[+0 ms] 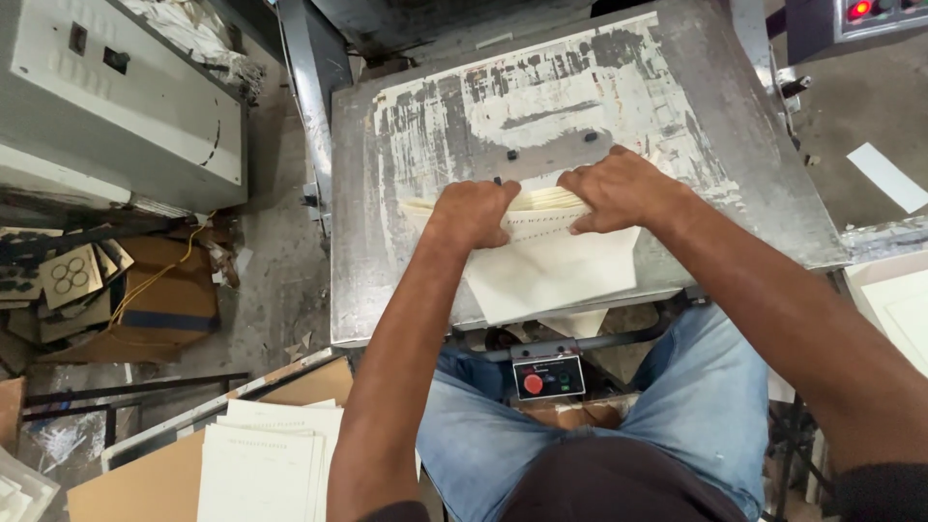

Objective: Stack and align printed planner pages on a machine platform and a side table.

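I am viewing a cream paper stack point(541, 261) showing one line of dark print, lying on a grey metal table point(773, 222) mottled with flaking white and black patches. Below, I am seeing a black control box point(548, 376) showing a red button, faded blue jeans point(696, 406), and brown cardboard point(164, 290) crossed by a yellow cord point(145, 282).

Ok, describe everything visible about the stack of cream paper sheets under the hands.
The stack of cream paper sheets lies on the worn grey metal machine table, its near corner overhanging the table's front edge. The sheets look thin and matte, with a line of dark print near the top. The far edges are fanned and slightly lifted. The left hand and right hand both press down on the far end, fingers curled over the edges.
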